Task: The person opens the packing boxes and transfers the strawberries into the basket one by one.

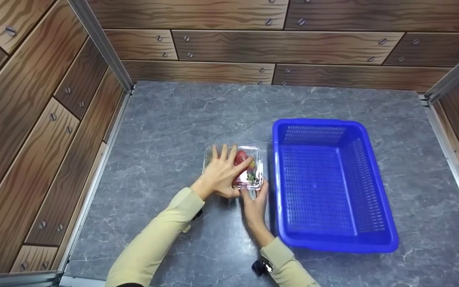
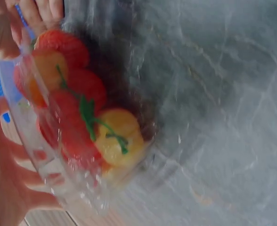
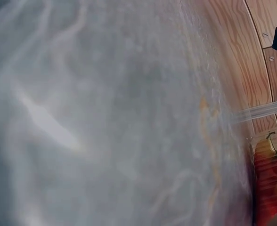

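Note:
A clear plastic clamshell box (image 1: 258, 155) lies on the grey table, left of the blue basket. Inside it are round red and yellow fruits (image 2: 84, 89) with green stems; they look like tomatoes. My left hand (image 1: 220, 175) rests flat across the lid with its fingers spread and straight. In the left wrist view, those fingers (image 2: 39, 200) lie along the clear plastic. At the near right corner, my right hand (image 1: 255, 207) holds the box's edge between thumb and fingers. The right wrist view catches only some fruits (image 3: 265, 174) at its right edge, and its picture is blurred.
A blue perforated plastic basket (image 1: 385, 223) stands close on the right of the box and the right forearm. Wood-patterned walls (image 1: 229, 46) with metal edge strips border the grey marbled table (image 1: 173, 119) at the back and both sides.

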`<state>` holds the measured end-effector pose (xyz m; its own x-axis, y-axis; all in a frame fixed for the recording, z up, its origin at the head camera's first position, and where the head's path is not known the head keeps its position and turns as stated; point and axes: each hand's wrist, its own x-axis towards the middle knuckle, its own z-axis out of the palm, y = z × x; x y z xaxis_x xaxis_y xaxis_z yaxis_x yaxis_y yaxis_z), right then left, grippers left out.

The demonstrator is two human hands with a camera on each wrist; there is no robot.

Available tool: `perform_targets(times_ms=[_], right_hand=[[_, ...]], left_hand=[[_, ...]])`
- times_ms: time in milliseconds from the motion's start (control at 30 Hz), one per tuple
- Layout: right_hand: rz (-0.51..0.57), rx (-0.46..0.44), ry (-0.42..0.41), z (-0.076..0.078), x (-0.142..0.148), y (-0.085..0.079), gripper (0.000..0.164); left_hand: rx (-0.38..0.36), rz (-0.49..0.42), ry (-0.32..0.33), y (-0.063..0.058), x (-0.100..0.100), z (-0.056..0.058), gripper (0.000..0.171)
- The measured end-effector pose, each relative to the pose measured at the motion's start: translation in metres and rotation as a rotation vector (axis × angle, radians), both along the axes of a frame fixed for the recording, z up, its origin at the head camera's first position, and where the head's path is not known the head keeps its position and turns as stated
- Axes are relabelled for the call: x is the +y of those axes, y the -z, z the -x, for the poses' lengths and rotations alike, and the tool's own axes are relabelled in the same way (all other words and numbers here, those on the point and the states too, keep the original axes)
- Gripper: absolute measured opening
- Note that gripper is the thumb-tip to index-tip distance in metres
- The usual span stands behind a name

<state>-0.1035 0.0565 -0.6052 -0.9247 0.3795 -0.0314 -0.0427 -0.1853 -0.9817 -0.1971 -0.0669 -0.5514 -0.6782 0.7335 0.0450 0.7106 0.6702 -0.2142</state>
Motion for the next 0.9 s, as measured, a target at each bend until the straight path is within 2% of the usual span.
perform_targets(times_ms=[133,300,500,733,900], right_hand=[[-0.029,-0.015,0.025,-0.003,-0.005,-0.019,0.061],[-0.053,-0.018,0.058,-0.003,-0.008,-0.022,0.058],[-0.113,-0.049,0.058,-0.005,-0.012,-0.021,0.062],[-0.148,-0.036,0.084,-0.005,-0.014,-0.021,0.059],[-0.137,-0.020,0.094,-0.004,-0.014,-0.020,0.059]], left_hand=[[0.009,0.047,-0.052,0.002,0.006,-0.004,0.109],[0.057,0.051,-0.068,0.003,0.012,-0.006,0.113],[0.072,0.095,-0.058,0.003,0.010,-0.006,0.115],[0.089,0.034,-0.007,0.000,0.007,-0.003,0.105],[0.130,0.029,0.008,0.002,0.010,-0.001,0.100]])
